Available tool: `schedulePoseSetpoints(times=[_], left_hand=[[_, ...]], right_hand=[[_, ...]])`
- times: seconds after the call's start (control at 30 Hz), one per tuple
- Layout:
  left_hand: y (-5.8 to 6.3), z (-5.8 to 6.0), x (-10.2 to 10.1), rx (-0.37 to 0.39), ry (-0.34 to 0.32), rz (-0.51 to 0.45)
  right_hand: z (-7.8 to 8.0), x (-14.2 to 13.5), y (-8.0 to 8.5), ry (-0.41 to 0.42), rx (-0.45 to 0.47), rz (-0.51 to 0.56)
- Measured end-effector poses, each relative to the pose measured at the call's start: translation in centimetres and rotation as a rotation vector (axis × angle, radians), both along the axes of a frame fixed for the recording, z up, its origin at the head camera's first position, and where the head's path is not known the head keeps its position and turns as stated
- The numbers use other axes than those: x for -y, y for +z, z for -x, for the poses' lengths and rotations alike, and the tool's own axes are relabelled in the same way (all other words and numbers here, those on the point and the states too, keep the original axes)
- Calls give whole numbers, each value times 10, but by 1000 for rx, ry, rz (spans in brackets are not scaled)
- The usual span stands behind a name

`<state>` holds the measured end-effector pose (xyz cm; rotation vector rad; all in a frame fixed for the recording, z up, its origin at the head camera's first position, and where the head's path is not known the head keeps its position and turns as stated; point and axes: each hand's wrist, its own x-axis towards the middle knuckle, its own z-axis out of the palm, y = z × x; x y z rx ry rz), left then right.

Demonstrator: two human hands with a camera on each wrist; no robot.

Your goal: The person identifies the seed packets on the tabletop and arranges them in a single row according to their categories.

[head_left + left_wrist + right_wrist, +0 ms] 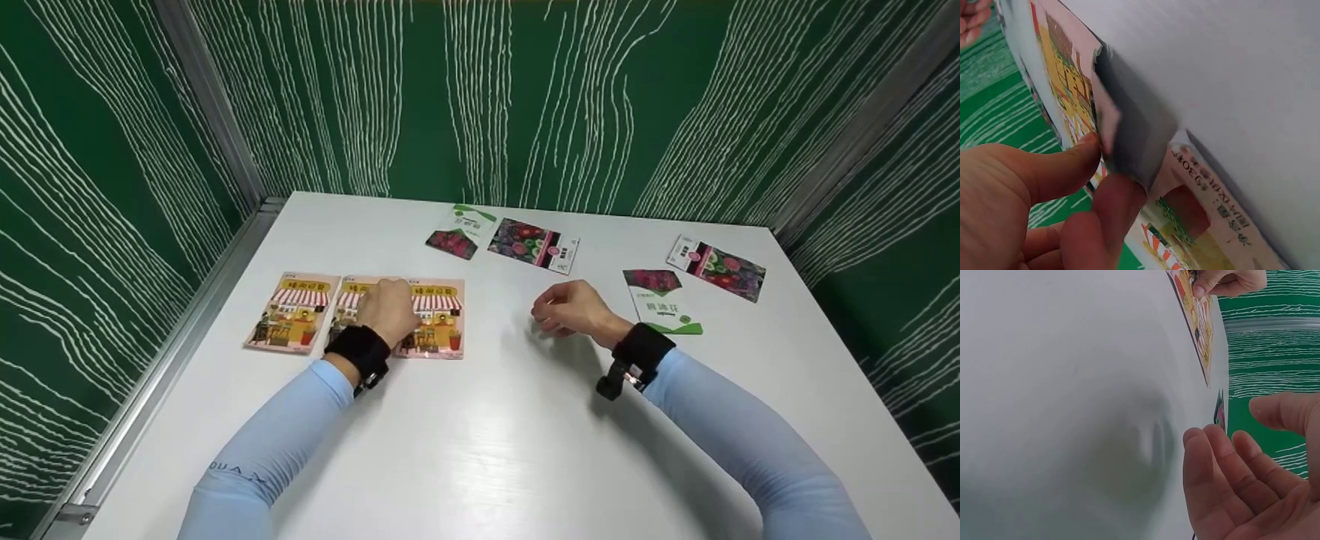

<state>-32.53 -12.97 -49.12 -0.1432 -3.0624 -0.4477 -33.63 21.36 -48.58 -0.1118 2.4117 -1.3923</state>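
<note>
Three flat packets printed with a yellow shopfront and striped awning lie in a row on the left. My left hand (388,311) is over the middle packet (346,304), its thumb and finger pinching the near left edge of the right packet (439,319). In the left wrist view that pinched edge is bent up, showing a grey shaded side, while the middle packet (1190,214) lies beside it. The left packet (292,315) is untouched. My right hand (574,309) hovers above the white table, fingers loosely bent with nothing in them.
At the back of the white table (465,427) lie a green-and-white packet (461,231) and a dark floral packet (534,245). Further right are another floral packet (717,268) and another green-and-white packet (663,301). Green walls (480,105) with white lines enclose the table.
</note>
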Motion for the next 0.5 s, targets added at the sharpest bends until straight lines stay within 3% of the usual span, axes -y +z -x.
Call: schedulePoseSetpoints(times=[0.23,0.5], left_hand=[[-4,-1,-6,-100,-41,46],[-4,-5,-10,-152,-68,67]], right_hand=[[-3,-1,0,-19,7,-9],[-3,-8,1,-32,-9,-16]])
